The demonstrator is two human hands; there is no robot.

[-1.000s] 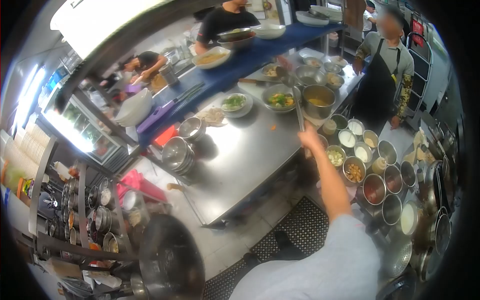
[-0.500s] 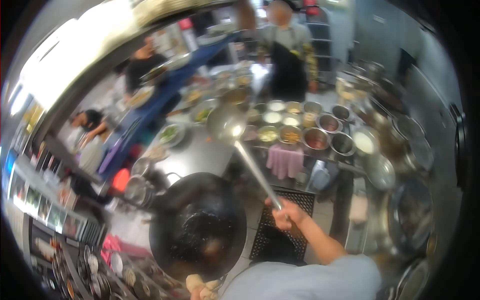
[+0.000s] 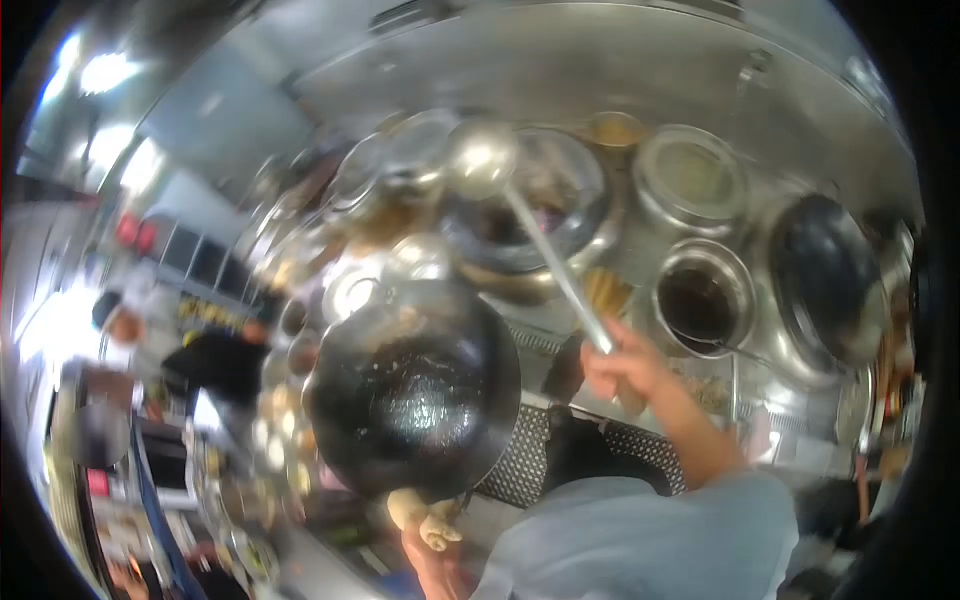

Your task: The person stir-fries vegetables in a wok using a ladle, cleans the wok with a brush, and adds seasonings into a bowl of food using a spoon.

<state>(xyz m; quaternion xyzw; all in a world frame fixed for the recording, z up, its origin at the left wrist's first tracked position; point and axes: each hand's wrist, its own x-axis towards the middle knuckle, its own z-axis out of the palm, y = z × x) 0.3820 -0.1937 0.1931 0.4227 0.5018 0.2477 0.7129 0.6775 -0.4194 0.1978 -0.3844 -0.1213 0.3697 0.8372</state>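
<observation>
My right hand (image 3: 625, 368) is wrapped round the handle of a long metal ladle (image 3: 555, 260), whose round bowl points up and away over the stove. Low in the view, my left hand (image 3: 428, 555) grips a folded pale cloth (image 3: 425, 518) at the near rim of a large black wok (image 3: 412, 395). The wok hangs tilted in front of my body, its inside dark and shiny with an oily wet patch. Whatever handle lies under the cloth is hidden.
The stove side carries a steel pot with dark liquid (image 3: 700, 300), a lidded round pot (image 3: 692, 180), another black wok (image 3: 825, 280) and a wide pan (image 3: 530, 200). A co-worker in a dark apron (image 3: 215, 362) stands at the left. A perforated mat (image 3: 520, 462) lies underfoot.
My view has swung right from the steel counter to the stove. The wok and my left hand with the cloth came round too, and the ladle is still in my right hand.
</observation>
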